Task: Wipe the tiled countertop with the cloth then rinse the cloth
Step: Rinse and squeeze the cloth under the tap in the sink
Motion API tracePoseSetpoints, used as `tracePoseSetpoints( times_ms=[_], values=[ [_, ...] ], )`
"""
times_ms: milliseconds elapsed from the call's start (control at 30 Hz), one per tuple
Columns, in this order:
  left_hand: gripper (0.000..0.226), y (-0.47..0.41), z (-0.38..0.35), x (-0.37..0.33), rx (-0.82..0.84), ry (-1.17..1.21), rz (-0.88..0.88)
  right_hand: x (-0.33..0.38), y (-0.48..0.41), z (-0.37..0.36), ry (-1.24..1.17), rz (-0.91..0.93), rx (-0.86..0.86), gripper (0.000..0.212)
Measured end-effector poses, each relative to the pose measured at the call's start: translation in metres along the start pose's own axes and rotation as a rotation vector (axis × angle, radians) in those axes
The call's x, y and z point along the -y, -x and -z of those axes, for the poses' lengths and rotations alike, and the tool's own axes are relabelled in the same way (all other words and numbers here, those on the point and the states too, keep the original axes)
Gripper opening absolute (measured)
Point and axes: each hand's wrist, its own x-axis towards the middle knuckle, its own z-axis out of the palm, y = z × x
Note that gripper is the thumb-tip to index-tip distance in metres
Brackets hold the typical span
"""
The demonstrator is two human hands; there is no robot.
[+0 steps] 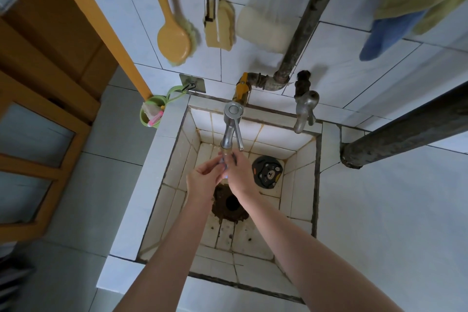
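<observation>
One chrome lever tap (231, 129) over white tiled sink (301, 177). Below its spout: our left hand (203, 178) and right hand (239, 172), fingers curled against each other; whether they clasp a cloth we cannot tell. A blue cloth (387, 33) hangs above-right of tap. We should rub under the spout.

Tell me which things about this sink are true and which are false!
1. The left hand and right hand are both under the tap. True.
2. The bear plug covers the drain hole. False: it lies on the sink floor, right of the open hole.
3. A yellow brush hangs on the wall. True.
4. The green cup sits inside the sink. False: it is outside, by the back left corner.
</observation>
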Motion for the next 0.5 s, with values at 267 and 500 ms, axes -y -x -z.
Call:
tracePoseSetpoints(
  times_ms=[267, 500],
  values=[
    [0.016, -0.013, 0.018, -0.007, -0.064, 0.027, 0.063, -0.003, -0.014, 0.012, 0.055, -0.107, -0.027, 0.028],
    [0.032, -0.014, 0.022, -0.009, 0.031, -0.132, 0.016, -0.001, -0.012, 0.018, -0.087, -0.113, 0.135, 0.022]
  ],
)
